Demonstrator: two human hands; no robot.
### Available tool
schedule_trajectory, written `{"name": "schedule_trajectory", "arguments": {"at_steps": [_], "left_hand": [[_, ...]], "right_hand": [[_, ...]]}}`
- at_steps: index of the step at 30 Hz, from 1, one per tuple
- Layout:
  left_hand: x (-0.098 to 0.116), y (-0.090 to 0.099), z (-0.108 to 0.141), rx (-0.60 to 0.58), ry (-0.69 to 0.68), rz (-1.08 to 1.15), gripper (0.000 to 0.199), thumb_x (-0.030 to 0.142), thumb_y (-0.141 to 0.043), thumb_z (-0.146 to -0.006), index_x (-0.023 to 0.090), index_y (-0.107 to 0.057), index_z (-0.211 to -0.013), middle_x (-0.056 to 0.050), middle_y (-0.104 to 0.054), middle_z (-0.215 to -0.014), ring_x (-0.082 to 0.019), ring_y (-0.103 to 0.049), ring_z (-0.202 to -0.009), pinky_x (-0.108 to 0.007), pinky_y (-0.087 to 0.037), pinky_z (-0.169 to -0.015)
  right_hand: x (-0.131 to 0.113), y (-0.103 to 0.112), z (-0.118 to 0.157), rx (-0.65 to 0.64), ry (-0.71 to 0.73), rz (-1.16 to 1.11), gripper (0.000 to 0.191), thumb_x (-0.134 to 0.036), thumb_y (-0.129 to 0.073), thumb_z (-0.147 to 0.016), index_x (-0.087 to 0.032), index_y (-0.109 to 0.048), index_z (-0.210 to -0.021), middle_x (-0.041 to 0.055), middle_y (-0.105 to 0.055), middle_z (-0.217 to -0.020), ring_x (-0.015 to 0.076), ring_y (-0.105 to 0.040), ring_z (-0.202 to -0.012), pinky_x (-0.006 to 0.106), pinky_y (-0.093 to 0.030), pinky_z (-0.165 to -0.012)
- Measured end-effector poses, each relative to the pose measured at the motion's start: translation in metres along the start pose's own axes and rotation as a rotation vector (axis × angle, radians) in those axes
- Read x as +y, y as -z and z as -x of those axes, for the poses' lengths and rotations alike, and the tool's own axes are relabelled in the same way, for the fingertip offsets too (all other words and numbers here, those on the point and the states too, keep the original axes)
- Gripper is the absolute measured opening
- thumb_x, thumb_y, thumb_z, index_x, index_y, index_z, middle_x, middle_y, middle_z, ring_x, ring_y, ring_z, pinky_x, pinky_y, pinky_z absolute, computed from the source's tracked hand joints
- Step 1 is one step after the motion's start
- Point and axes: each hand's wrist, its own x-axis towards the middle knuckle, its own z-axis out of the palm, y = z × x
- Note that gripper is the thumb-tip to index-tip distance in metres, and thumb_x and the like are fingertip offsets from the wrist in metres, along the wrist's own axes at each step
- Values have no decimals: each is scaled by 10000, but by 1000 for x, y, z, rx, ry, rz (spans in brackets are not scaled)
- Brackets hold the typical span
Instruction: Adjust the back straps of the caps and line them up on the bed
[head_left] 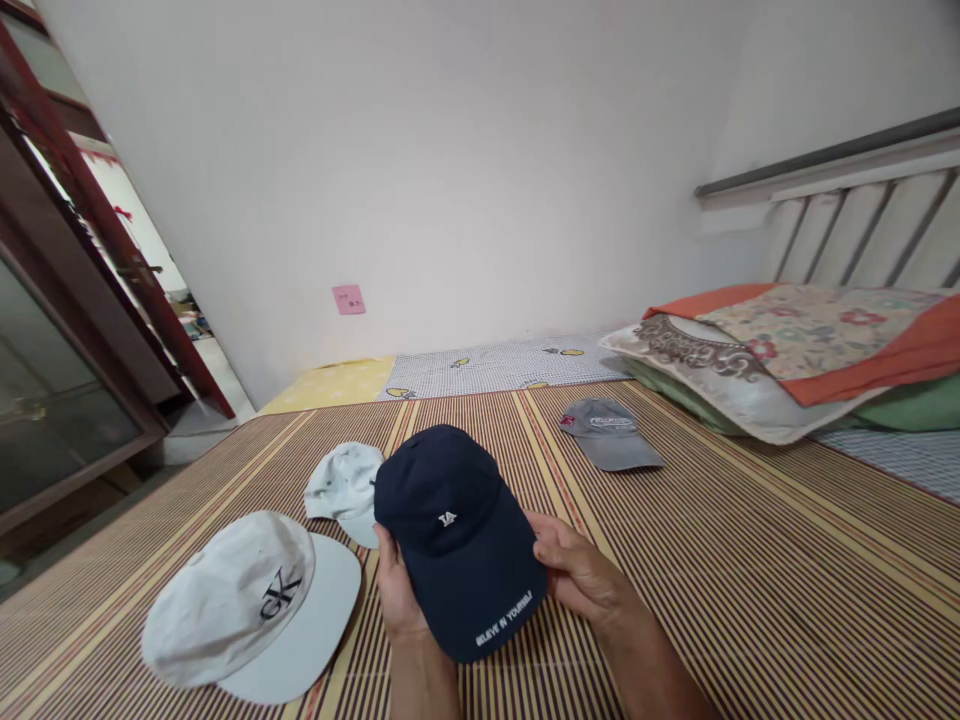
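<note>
A navy baseball cap with small white lettering on its front and brim is held up between both hands, its brim tilted toward me. My left hand grips the cap's left side, fingers partly hidden behind it. On the opposite edge, my right hand pinches the brim, thumb in front. A white cap with black letters lies at the left on the striped mat. Behind the navy cap, a pale blue cap is partly covered. Farther back on the right rests a grey cap.
The striped bamboo mat covers the bed. Pillows are stacked at the right near a white headboard. Patterned cloth runs along the white wall. A dark red door stands ajar at the left.
</note>
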Motion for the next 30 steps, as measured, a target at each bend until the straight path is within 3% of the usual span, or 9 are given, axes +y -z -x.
{"name": "schedule_trajectory", "arguments": {"at_steps": [4,7,11,13,17,20,23,26,30], "left_hand": [[-6,-13,-7,-26,-20,34,630,587,-153,-1068,350,-595,-1449,-34,-638,-1455,-247,-597,-1368,-476,-181,-1289],[-12,-14,-11,14,-11,49,573,453,-161,-1107,315,-599,-1450,-35,-642,-1445,-217,-555,-1405,-447,-149,-1299],[-23,-10,-14,60,38,55,527,257,-217,-1122,271,-679,-1376,-42,-666,-1413,-167,-585,-1369,-362,-233,-1281],[-28,-9,-15,138,48,28,480,192,-301,-1107,251,-735,-1304,-52,-704,-1362,-161,-629,-1322,-336,-295,-1259],[-37,-15,-15,414,47,-90,386,56,-505,-1022,237,-774,-1230,-61,-771,-1271,-174,-733,-1169,-384,-387,-1231],[-41,-21,-17,529,51,-150,450,5,-576,-969,230,-701,-1339,-77,-787,-1252,-186,-755,-1121,-396,-469,-1178],[-42,-23,-20,579,32,-173,520,9,-631,-936,211,-631,-1415,-97,-806,-1201,-198,-771,-1080,-374,-535,-1111],[-41,-22,-22,598,10,-203,447,30,-692,-894,171,-690,-1319,-117,-812,-1170,-222,-775,-1068,-371,-579,-1052],[-40,-20,-24,595,3,-216,230,51,-706,-883,160,-771,-1075,-111,-817,-1144,-232,-774,-1062,-339,-615,-973]], "right_hand": [[0,1,-1,59,61,-25,551,-311,-895,-788,-172,-723,-1293,156,-769,-1286,272,-734,-1178,396,-529,-1072],[0,6,-1,123,87,-46,495,-277,-877,-802,-190,-732,-1268,143,-777,-1276,280,-711,-1226,445,-483,-1129],[-2,11,-2,226,125,-75,439,-261,-866,-817,-205,-750,-1236,125,-800,-1229,283,-707,-1235,463,-473,-1143],[-4,12,-2,276,138,-80,425,-257,-856,-832,-208,-748,-1240,120,-803,-1225,279,-710,-1230,466,-473,-1140],[-8,14,-4,336,192,-84,437,-255,-841,-854,-226,-729,-1275,97,-787,-1272,255,-710,-1227,434,-485,-1126],[-8,18,-5,387,227,-76,446,-276,-844,-856,-226,-723,-1282,82,-792,-1262,232,-729,-1173,391,-526,-1069],[-5,24,-5,462,188,-60,448,-306,-878,-823,-225,-739,-1241,73,-822,-1167,217,-766,-1023,331,-602,-870],[-1,27,-3,428,92,-18,433,-316,-904,-791,-200,-761,-1183,87,-824,-1123,179,-760,-833,252,-583,-645],[4,21,-5,379,53,-5,442,-287,-929,-755,-196,-767,-1156,84,-818,-1103,161,-736,-788,252,-589,-659]]}}
